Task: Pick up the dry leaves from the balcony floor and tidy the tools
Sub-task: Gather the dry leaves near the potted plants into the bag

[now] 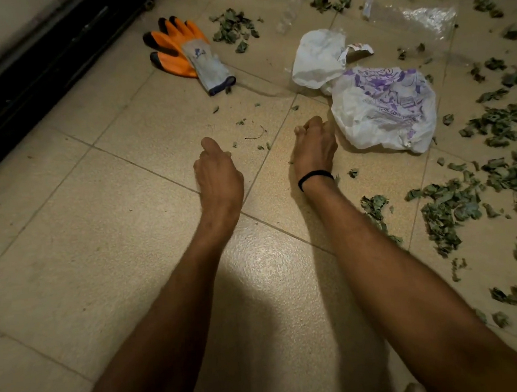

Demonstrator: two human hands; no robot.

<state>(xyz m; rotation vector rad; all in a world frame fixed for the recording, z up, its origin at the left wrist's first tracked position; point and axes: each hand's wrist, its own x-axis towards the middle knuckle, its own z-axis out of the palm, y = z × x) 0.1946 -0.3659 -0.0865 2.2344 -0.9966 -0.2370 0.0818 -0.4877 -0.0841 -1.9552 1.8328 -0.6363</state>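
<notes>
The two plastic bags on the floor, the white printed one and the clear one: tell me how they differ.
The white bag is opaque with purple print; the clear bag is see-through and unprinted. The white bag lies crumpled beside the right hand; the clear bag lies flatter, farther away. Both rest on the tiles among dry leaves.

Floor tiles glossy, speckled; glove knit cloth, rubbery orange coating; bag thin crinkled plastic; leaves dry, matt.
</notes>
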